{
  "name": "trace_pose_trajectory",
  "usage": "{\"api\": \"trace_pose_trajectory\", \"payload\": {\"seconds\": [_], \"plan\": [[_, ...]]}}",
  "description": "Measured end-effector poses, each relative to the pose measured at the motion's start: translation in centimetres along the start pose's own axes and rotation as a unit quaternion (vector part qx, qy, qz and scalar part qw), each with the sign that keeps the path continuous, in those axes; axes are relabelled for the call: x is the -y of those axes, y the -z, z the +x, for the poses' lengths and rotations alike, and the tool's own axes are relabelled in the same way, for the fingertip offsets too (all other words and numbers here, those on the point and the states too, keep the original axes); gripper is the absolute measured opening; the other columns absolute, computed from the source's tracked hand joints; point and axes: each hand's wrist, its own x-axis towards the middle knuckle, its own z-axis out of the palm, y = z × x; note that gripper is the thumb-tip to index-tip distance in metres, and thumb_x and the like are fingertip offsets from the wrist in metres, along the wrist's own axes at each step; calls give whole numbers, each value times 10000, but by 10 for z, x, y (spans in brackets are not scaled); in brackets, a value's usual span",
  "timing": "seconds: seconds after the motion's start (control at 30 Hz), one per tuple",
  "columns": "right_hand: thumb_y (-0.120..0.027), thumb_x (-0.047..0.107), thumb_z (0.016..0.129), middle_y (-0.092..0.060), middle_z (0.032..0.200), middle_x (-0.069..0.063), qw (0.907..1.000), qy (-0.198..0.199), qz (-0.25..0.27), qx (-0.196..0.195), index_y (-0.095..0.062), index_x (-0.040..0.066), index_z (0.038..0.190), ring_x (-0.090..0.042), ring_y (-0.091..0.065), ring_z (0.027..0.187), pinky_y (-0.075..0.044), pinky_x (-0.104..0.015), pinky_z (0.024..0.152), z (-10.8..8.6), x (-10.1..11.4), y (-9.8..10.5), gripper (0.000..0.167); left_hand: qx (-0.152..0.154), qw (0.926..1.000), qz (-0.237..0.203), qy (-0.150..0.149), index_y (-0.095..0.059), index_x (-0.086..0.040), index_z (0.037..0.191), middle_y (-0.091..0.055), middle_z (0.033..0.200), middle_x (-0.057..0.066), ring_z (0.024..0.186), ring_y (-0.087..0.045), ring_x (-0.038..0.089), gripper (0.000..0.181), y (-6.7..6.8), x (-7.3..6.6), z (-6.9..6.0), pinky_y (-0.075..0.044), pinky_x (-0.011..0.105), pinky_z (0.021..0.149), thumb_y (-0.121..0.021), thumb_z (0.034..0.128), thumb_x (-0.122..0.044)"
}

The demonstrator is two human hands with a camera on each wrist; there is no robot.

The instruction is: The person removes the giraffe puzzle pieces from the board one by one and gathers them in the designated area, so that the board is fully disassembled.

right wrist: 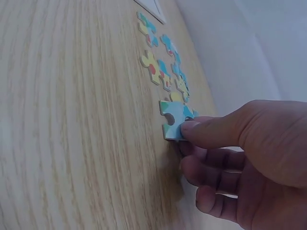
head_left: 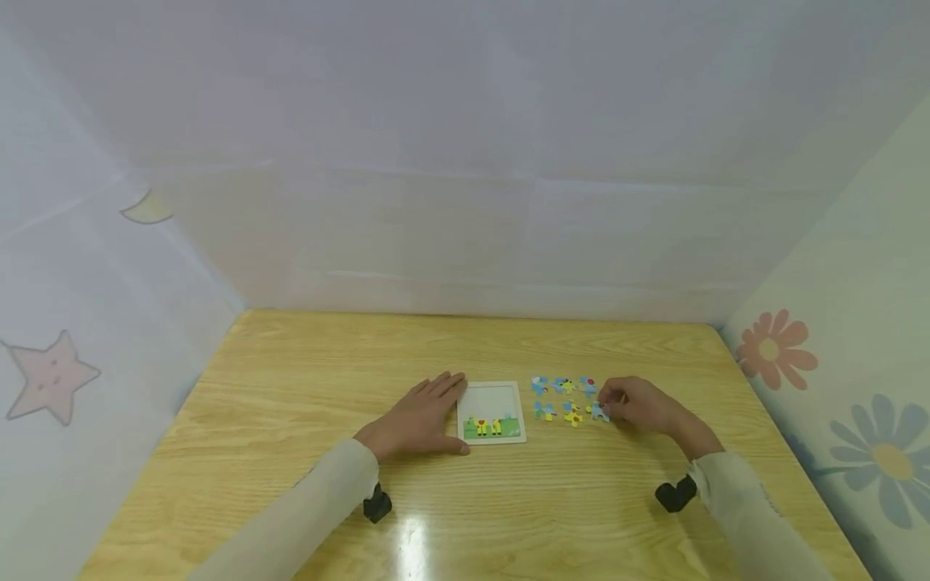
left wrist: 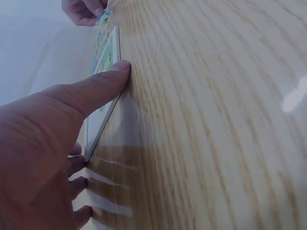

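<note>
A square white puzzle frame (head_left: 490, 443) lies mid-table; its bottom strip is filled with green and yellow picture pieces (head_left: 494, 427). My left hand (head_left: 420, 421) rests at the frame's left side, fingers spread and thumb by the lower left corner. With thumb and fingers my right hand (head_left: 641, 405) pinches a light-blue puzzle piece (right wrist: 175, 120), which looks tilted up off the table in the right wrist view. Several loose puzzle pieces (head_left: 573, 414), blue and yellow, lie in two rows between the frame and my right hand.
The wooden table (head_left: 508, 516) reaches back to a pale cloth wall (head_left: 465, 242). Printed cloth stands along both sides, with a star (head_left: 52, 377) on the left and flowers (head_left: 777, 349) on the right. Black wrist devices (head_left: 676, 494) sit under the sleeves.
</note>
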Motion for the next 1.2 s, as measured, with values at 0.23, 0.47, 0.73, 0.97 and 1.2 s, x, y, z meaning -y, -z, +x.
{"api": "trace_pose_trajectory", "payload": {"seconds": [0.23, 0.47, 0.73, 0.97, 1.2], "plan": [[-640, 83, 1055, -717, 1060, -70, 9997, 75, -165, -169, -702, 53, 1124, -168, -628, 947, -540, -318, 806, 5, -2, -6, 98, -62, 9998, -186, -2, -176, -42, 1711, -169, 1809, 109, 1691, -148, 333, 1119, -3, 3, -1, -150, 547, 1384, -753, 937, -608], [-625, 108, 1076, -681, 1137, -128, 9985, 358, -120, -408, -695, 25, 1160, -181, -628, 952, -549, -298, 774, 14, 13, -13, 137, -57, 10000, -76, 10, -202, -24, 1702, -163, 1810, 111, 1689, -159, 319, 1112, -3, 5, 0, -170, 523, 1384, -744, 937, -623], [-632, 137, 1076, -688, 1103, -75, 9961, 854, -120, -180, -703, 42, 1155, -120, -566, 780, -582, -422, 769, 34, 55, -40, 143, -38, 10000, -16, 43, -226, -27, 1698, -187, 1805, 106, 1687, -178, 313, 1108, -1, 3, -1, -188, 518, 1381, -753, 929, -627], [-656, 122, 1056, -708, 1090, 15, 9905, 1272, -497, 162, -731, 79, 1187, -77, -606, 903, -560, -280, 799, 52, 97, -70, 157, -109, 9999, 3, 67, -250, -24, 1691, -212, 1799, 108, 1680, -200, 323, 1104, -1, 2, -1, -208, 530, 1374, -755, 923, -635], [-703, 169, 1035, -693, 1067, 32, 9884, 1240, -750, 455, -727, 90, 1222, -83, -603, 861, -539, -264, 776, 68, 124, -88, 204, -181, 9997, 176, 36, -271, -23, 1685, -227, 1794, 110, 1674, -219, 325, 1103, -3, 4, 0, -228, 539, 1366, -747, 917, -655]]}}
